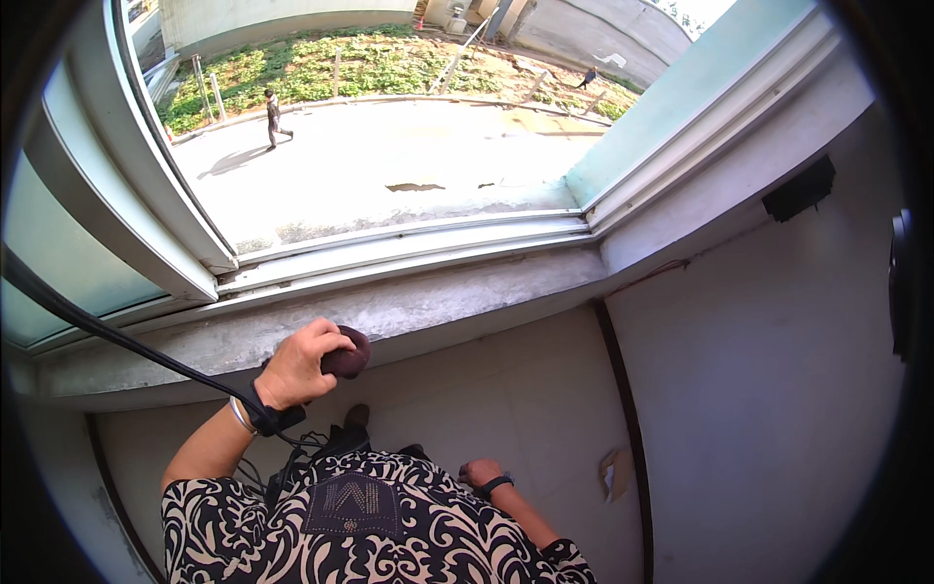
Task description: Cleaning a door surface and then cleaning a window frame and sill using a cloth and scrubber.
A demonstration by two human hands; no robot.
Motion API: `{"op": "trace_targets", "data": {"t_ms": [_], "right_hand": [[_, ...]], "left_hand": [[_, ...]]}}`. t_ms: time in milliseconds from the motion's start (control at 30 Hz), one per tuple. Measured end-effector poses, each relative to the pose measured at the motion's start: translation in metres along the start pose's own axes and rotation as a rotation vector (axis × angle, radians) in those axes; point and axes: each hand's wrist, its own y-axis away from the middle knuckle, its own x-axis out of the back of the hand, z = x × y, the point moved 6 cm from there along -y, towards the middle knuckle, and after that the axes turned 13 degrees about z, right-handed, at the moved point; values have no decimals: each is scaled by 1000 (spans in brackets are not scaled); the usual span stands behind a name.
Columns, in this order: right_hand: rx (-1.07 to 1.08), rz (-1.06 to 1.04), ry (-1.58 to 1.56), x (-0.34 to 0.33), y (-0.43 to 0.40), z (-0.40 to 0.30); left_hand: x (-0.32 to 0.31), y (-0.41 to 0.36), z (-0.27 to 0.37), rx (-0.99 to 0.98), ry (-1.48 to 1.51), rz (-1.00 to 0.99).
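My left hand (305, 363) is closed around a dark maroon rounded object (348, 353), whose kind I cannot tell. It is raised beside the front edge of a rough concrete window sill (452, 296). Black cables (139, 349) run past its wrist, which bears a black band and a silver bangle (242, 416). Lower down, my right hand (484, 473) hangs near my side with its fingers curled. A black band circles that wrist. Whether the right fingers hold anything is hidden.
The sliding window (408, 244) stands open above the sill, its frame at left. Outside, a person (273, 120) walks on sunlit paving and another (587, 77) is farther off. A piece of cardboard (617, 474) lies on the floor at right, near a dark skirting strip (626, 409).
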Motion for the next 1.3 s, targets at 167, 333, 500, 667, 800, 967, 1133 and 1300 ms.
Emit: {"op": "trace_targets", "data": {"t_ms": [167,333,500,667,800,967,1133,1300], "right_hand": [[133,-35,-17,-39,-6,-15],[82,60,-44,-67,5,-22],[91,-28,-50,-16,45,2],[-44,-376,-1209,21,135,0],[77,-465,-933,-15,146,75],[238,-422,-486,-96,91,179],[90,31,-184,-40,0,262],[178,164,-478,58,-54,252]], "left_hand": [[-89,5,-1,36,167,-257],[-157,9,-55,45,204,-411],[-208,20,-78,70,136,-488],[-252,40,-66,128,184,-491],[-292,52,-65,210,173,-463],[-372,62,-66,367,210,-316],[-457,65,-51,515,261,-206],[-499,50,-40,624,287,-122]]}}
